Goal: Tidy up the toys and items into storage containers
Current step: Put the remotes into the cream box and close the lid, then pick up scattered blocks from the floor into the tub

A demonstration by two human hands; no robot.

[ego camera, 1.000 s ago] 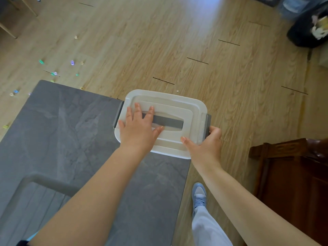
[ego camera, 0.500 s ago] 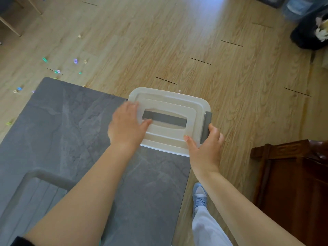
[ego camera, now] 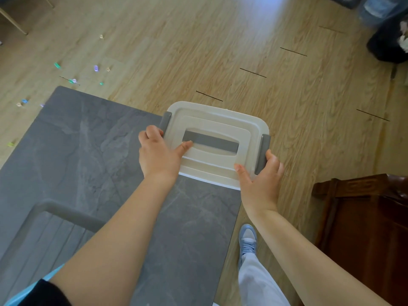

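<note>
The lidded white storage box is sitting at the far right corner of the grey stone-look table, part of it overhanging the far edge above the wooden floor. Both hands are gripping it: the left hand is curling its fingers over the box's left side just below the left grey latch, thumb lying on the lid beside the grey handle; the right hand is wrapping round the near right corner, thumb on the lid and fingers behind the right grey latch.

As for progress, the lid is sitting on and both latches appear to be lying flat against the sides, so this box seems packed and closed, though its contents are hidden. Plenty appears to be remaining: small coloured toy pieces are lying scattered on the floor well beyond the table's far left corner, none of them near the box.

The box is looking rigid and opaque, with rounded corners and a stepped lid whose handle is lying flat in a recess.
</note>
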